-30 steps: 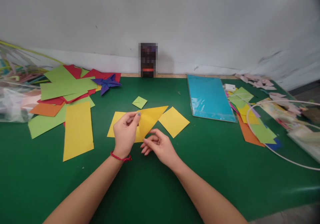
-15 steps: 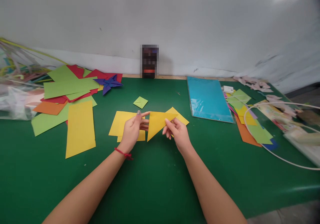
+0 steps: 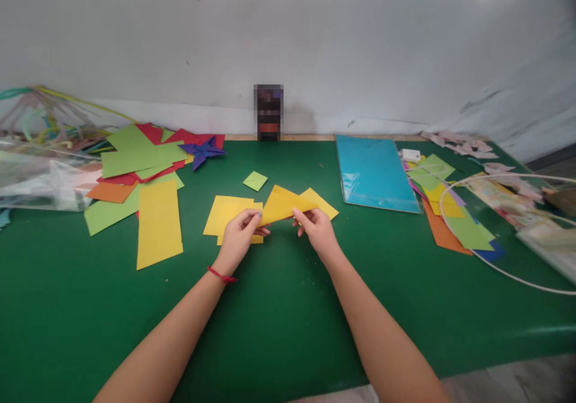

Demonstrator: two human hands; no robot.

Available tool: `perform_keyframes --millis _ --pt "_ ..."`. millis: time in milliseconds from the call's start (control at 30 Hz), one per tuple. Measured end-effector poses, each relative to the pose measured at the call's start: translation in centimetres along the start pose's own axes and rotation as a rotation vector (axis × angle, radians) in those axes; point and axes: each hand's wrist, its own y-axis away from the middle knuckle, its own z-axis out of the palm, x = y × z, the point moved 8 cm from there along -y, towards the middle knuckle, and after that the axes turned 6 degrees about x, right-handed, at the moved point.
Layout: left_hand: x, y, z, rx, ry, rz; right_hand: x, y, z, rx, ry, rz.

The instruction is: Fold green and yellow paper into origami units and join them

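A yellow paper folded into a triangle (image 3: 284, 204) is held up between my two hands, its peak pointing away from me. My left hand (image 3: 240, 230) pinches the left corner between thumb and fingers. At the right corner, my right hand (image 3: 317, 229) grips the same paper. Behind my left hand lie yellow paper sheets (image 3: 225, 212) on the green table. Another yellow paper piece (image 3: 322, 201) shows beyond my right hand, partly covered. A small folded green paper square (image 3: 255, 181) lies farther back.
On the left are a yellow sheet (image 3: 159, 226), a heap of coloured paper (image 3: 126, 163) and a purple paper star (image 3: 204, 152). A blue packet (image 3: 377, 172) lies right, beside more coloured papers (image 3: 450, 205) and a white cable (image 3: 499, 276). A pixelated dark object (image 3: 269, 112) stands against the wall.
My left hand has closed on the triangle's left corner; before, its fingers were spread. The triangle has turned, so its long edge now faces me. My right hand still holds it.
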Motion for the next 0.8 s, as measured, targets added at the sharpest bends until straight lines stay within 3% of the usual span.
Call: perform_keyframes --millis 167,300,400,533,567,633,700,800 --pt "0.8 1.5 0.1 -0.073 0.113 0.057 0.0 -0.5 -1.0 0.062 -0.136 0.003" --pt "-0.4 1.8 0.8 -0.141 0.144 -0.020 0.4 0.0 1.2 -0.124 -0.002 -0.017" --pt "-1.1 1.5 1.0 -0.154 -0.039 -0.024 -0.1 1.0 2.3 -0.199 0.251 -0.136" --pt "-0.2 2.3 0.5 -0.088 -0.246 0.070 -1.2 2.8 1.1 0.012 0.789 -0.330" --pt "0.1 3.0 0.3 -0.056 -0.296 0.099 -1.1 3.2 0.5 0.079 0.894 -0.314" --pt "1.4 4.9 0.2 0.036 -0.656 0.267 -0.3 3.8 -0.3 0.162 1.017 -0.250" --pt "1.6 6.6 0.6 0.047 -0.906 0.348 0.6 3.9 -0.5 0.183 1.061 -0.226" --pt "1.4 7.2 1.0 0.042 -1.046 0.473 1.3 2.7 -0.2 0.147 1.094 -0.256"
